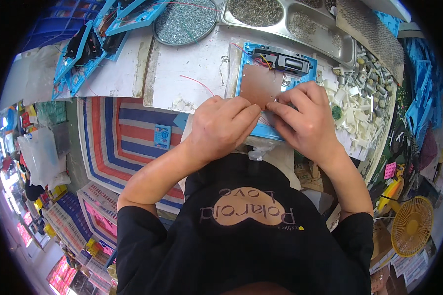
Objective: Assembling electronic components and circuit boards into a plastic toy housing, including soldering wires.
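We see a blue plastic frame [275, 93] lying flat at the near edge of the white surface [192, 73], a brown circuit board [259, 84] seated in its left half, copper side up. A black component [285, 61] sits along its far edge, with red, yellow and blue wires [261, 60] bunched beside it. The frame's near edge is hidden under our hands.

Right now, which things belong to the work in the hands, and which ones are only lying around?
In hand:
left hand and right hand, both on the blue frame
brown board in the frame
black part with coloured wires

Lying about:
round dish of screws
metal tray
white plastic parts
yellow fan
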`<state>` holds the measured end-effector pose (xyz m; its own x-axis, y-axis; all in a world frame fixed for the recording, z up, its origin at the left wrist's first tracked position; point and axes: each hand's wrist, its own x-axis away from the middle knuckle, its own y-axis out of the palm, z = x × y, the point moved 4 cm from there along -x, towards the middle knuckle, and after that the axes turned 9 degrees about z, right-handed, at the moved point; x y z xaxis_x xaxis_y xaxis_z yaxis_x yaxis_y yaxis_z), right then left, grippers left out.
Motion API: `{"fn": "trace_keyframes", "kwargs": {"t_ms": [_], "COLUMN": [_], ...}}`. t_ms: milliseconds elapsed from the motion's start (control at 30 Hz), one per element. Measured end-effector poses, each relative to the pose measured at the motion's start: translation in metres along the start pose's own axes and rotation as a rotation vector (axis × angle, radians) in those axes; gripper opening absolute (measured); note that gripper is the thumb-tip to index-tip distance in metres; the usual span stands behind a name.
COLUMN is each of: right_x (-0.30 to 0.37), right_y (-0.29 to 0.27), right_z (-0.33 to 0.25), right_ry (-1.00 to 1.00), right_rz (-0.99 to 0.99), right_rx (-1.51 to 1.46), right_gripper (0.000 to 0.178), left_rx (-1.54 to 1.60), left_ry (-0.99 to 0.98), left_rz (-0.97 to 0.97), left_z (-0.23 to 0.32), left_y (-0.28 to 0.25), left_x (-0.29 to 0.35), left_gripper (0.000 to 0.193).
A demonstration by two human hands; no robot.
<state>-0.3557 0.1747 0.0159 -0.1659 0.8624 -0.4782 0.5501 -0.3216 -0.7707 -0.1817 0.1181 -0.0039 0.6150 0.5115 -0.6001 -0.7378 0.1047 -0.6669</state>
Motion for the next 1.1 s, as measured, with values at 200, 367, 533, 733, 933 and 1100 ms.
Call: {"fn": "trace_keyframes", "kwargs": {"t_ms": [200, 367, 533, 733, 933, 1100], "right_x": [0.002, 0.004, -0.002, -0.008, -0.010, -0.003], "right_y": [0.001, 0.004, 0.005, 0.004, 0.001, 0.001], "right_z": [0.002, 0.003, 0.008, 0.003, 0.005, 0.013], "right_ry": [-0.099, -0.218, -0.204, -0.166, -0.289, -0.410], "right_rz": [0.004, 0.014, -0.069, -0.141, -0.149, -0.003], "right_rx": [0.077, 0.065, -0.002, 0.051, 0.066, -0.024], "right_gripper": [0.025, 0.024, 0.025, 0.022, 0.014, 0.016], "left_rx": [0.010, 0.011, 0.042, 0.074, 0.129, 0.139], "left_ry": [0.023, 0.018, 0.015, -0.026, -0.088, -0.129], "left_rz": [-0.053, -0.093, -0.105, -0.140, -0.164, -0.168], "left_z": [0.003, 0.006, 0.006, 0.005, 0.002, 0.001], "left_y": [0.002, 0.007, 0.010, 0.015, 0.014, 0.016], "left_x": [-0.005, -0.006, -0.006, -0.009, -0.014, -0.013], "left_gripper": [0.020, 0.019, 0.020, 0.018, 0.015, 0.015]}}
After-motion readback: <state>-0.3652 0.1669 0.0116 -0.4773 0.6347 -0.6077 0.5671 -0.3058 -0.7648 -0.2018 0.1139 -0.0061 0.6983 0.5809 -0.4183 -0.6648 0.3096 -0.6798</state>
